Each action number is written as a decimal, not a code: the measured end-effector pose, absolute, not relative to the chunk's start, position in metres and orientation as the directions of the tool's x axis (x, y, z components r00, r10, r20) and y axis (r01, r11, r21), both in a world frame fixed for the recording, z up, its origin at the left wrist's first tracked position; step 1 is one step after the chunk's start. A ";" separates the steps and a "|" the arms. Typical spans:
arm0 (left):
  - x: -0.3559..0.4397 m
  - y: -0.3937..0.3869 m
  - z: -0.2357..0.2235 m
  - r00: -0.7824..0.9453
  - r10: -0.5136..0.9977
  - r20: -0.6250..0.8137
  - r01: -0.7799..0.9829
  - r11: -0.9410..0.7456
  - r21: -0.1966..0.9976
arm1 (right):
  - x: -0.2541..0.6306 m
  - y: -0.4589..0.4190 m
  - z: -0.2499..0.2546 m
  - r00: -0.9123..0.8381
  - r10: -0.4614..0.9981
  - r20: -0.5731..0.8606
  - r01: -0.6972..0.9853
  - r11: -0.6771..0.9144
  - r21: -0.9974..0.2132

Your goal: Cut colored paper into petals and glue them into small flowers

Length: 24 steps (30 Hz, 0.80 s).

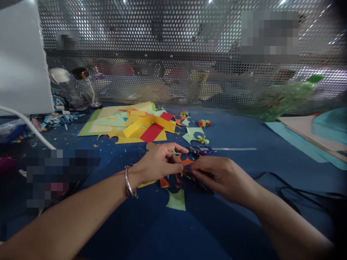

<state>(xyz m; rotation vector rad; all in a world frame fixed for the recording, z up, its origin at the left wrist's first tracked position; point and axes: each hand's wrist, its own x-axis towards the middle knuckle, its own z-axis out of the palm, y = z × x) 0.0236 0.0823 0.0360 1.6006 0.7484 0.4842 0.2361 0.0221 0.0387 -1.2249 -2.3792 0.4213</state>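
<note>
My left hand (pixel 162 159), with a silver bangle (pixel 129 182) on its wrist, reaches the work spot. Its index finger stretches forward while the thumb and curled fingers come together at a tiny piece, too small to name. Facing it closely, my right hand (pixel 221 175) has its fingertips pinched; what they grip is hidden. Beneath the right fingers lies a dark, shiny object (pixel 199 182), partly covered. An orange paper scrap (pixel 185 160) shows between the hands. Just beyond them lies a blue hot glue gun (pixel 203 150) with a red light and a clear glue stick (pixel 234 148) sticking out.
Coloured paper sheets (pixel 151 131) pile up behind my left hand. Small paper flowers (pixel 204 123) and a pale green offcut (pixel 176 199) lie nearby. Bottles (pixel 86 86) stand back left, a green bottle (pixel 292 95) back right. A black cable (pixel 287 187) runs right. Perforated metal (pixel 162 32) closes the back.
</note>
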 end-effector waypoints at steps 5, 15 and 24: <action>0.025 0.079 0.044 0.656 0.745 -0.122 0.214 -0.028 0.977 | 0.235 0.021 0.040 -0.531 0.811 0.246 0.690 0.582 -0.430; 0.026 0.083 0.033 0.702 0.696 -0.152 0.161 0.053 0.986 | 0.235 0.022 0.036 -0.537 0.806 0.247 0.706 0.590 -0.392; 0.025 0.085 0.025 0.684 0.708 -0.175 0.166 0.082 0.983 | 0.233 0.023 0.034 -0.520 0.818 0.246 0.722 0.575 -0.385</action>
